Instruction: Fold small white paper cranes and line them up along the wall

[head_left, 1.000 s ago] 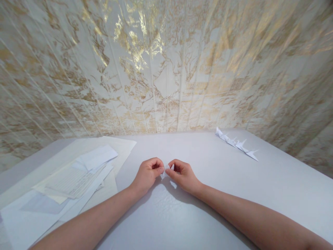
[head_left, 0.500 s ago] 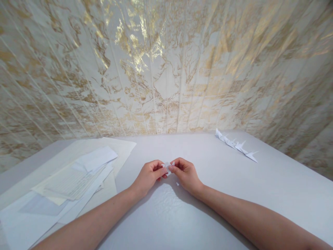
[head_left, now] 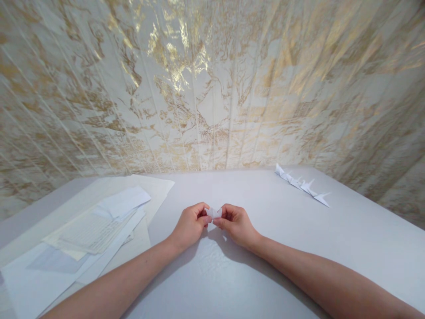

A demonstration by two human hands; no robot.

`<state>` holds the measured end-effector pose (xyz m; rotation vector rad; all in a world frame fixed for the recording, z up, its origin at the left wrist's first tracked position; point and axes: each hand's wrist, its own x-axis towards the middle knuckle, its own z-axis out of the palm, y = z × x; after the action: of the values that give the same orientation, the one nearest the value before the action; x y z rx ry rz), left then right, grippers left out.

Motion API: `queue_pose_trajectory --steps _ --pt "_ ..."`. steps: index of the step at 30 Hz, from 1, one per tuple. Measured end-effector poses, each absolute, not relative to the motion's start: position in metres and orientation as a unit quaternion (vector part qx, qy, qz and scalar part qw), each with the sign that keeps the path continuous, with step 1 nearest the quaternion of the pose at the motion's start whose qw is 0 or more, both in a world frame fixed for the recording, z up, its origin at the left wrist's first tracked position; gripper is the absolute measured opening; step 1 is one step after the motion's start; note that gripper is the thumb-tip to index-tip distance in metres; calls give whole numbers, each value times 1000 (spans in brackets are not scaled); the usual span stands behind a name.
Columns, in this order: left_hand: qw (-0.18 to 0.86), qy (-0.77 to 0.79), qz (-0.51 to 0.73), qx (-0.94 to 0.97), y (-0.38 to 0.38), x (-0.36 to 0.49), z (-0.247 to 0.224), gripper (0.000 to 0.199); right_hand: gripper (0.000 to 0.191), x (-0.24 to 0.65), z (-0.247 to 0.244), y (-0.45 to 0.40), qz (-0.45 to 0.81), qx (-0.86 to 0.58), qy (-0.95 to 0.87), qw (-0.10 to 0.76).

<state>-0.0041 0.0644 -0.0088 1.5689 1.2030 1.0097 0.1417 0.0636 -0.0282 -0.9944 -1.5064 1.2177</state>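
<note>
Between my two hands, above the middle of the white table (head_left: 212, 283), is a small white folded paper figure (head_left: 214, 213) with pointed tips standing up. My left hand (head_left: 193, 223) pinches its left side between thumb and fingers. My right hand (head_left: 236, 223) grips the right side the same way, the thumb low on the paper. Fingertips cover both ends of the folded paper. At the far right of the table stands a row of several white origami cranes (head_left: 307, 188), apart from my hands.
On the left lies a loose pile of papers (head_left: 113, 241), some with writing, over a large cream sheet (head_left: 159, 186). Behind the table rises a wall covering (head_left: 212, 88) with a gold pattern.
My fingers have shifted on the folded paper, the right thumb moving lower. More of the figure's face and its pointed tips now shows.
</note>
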Motion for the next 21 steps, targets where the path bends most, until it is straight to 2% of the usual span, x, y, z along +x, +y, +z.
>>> queue_pose_trajectory --steps 5,10,16,21 --pt "460 489 414 614 70 -7 -15 7 34 145 -28 66 474 -409 -627 463" --pt "456 476 402 636 76 -14 -15 7 47 147 -25 67 529 -379 -584 485" --pt "482 460 395 633 75 -14 -14 7 40 145 -25 65 535 -374 -611 448" --pt "498 465 400 613 72 -10 -14 5 35 143 -27 65 528 -369 -607 465"
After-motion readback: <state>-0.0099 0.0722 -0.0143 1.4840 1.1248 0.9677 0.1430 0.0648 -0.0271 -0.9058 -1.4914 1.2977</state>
